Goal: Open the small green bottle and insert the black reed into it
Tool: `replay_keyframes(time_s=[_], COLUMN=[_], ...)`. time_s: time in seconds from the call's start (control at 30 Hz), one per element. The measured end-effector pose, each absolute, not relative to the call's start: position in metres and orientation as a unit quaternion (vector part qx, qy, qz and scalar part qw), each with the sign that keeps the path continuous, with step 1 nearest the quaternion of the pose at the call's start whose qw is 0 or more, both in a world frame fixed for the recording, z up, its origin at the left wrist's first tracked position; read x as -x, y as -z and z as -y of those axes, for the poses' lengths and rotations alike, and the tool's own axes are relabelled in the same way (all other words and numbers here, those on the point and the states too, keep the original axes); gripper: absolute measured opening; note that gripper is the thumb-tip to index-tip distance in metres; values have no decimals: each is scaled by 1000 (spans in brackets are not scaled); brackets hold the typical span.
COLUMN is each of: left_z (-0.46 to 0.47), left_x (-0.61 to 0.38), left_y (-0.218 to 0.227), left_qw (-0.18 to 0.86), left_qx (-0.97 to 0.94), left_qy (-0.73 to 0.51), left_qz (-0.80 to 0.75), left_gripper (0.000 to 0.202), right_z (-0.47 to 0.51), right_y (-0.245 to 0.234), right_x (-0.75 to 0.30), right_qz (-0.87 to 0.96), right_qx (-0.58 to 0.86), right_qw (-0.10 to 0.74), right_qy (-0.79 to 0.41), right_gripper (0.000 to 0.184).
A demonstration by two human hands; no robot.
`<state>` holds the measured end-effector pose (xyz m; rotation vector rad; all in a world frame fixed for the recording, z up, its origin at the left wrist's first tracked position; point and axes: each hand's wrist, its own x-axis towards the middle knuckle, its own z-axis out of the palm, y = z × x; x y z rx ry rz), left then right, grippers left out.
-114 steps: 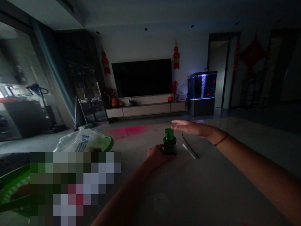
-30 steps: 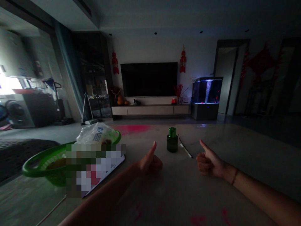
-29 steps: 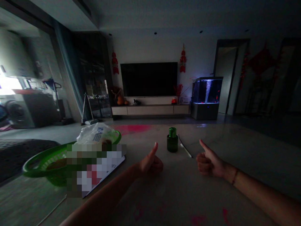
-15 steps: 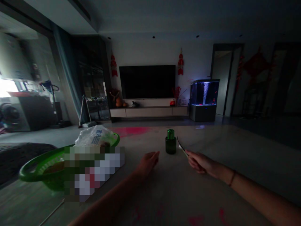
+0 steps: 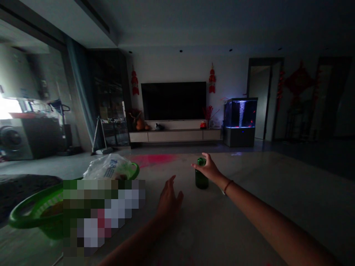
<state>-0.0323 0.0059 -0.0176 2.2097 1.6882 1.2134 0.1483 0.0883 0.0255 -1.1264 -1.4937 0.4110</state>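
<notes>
A dark green glass bottle (image 5: 202, 181) with a shiny green cap (image 5: 201, 161) stands upright on the table (image 5: 238, 229). My right hand (image 5: 209, 168) is at its top, with thumb and index finger spread on either side of the cap; whether they touch it I cannot tell. Under my right wrist, a small pale end of something thin (image 5: 223, 192) shows on the table, mostly hidden. To the left of the bottle, my left hand (image 5: 169, 201) hovers with its fingers apart and holds nothing.
At left sits a green plastic basket (image 5: 27, 221) with a clear plastic bag (image 5: 104, 166) on it; a blurred-out patch covers its right part. Beyond the table are a TV (image 5: 174, 100), a low cabinet (image 5: 174, 136) and a lit fish tank (image 5: 240, 114).
My right hand has let go of the thin stick it held and moved left to the bottle's cap. My left hand has opened and shifted slightly. The view has tilted up a little.
</notes>
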Motion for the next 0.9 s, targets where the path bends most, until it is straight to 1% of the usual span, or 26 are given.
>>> replay_keyframes(time_s=[0.1,0.17,0.23,0.43,0.6,0.7,0.77,0.8,0.83,0.9], left_z=[-6,-6,-5,-2,4,8,13,15,18,23], left_x=[32,32,32,29,28,25,17,11,4,-13], left_y=[20,20,20,18,16,13,8,5,2,-4], left_qw=[49,49,51,35,-2,9,62,110,179,381], left_qx=[-736,-743,-747,-767,-795,-802,-787,-770,-729,-571], left_qy=[-403,-402,-399,-384,-361,-367,-397,-420,-453,-505], left_qz=[-541,-533,-530,-513,-488,-472,-468,-468,-481,-523], left_gripper=[50,49,48,44,28,24,22,20,18,13], right_z=[-93,-93,-92,-87,-88,-85,-81,-78,-75,-69], right_y=[-9,2,10,16,11,9,7,6,5,3], right_x=[-140,-138,-138,-139,-140,-140,-140,-141,-141,-142], right_qz=[596,589,588,591,583,581,579,576,572,566], right_qx=[477,469,469,484,484,487,489,491,493,497], right_qw=[628,641,643,628,629,627,622,621,621,621], right_qy=[-148,-148,-141,-150,-175,-182,-195,-203,-209,-217], right_gripper=[60,47,40,38,35,34,34,34,34,35])
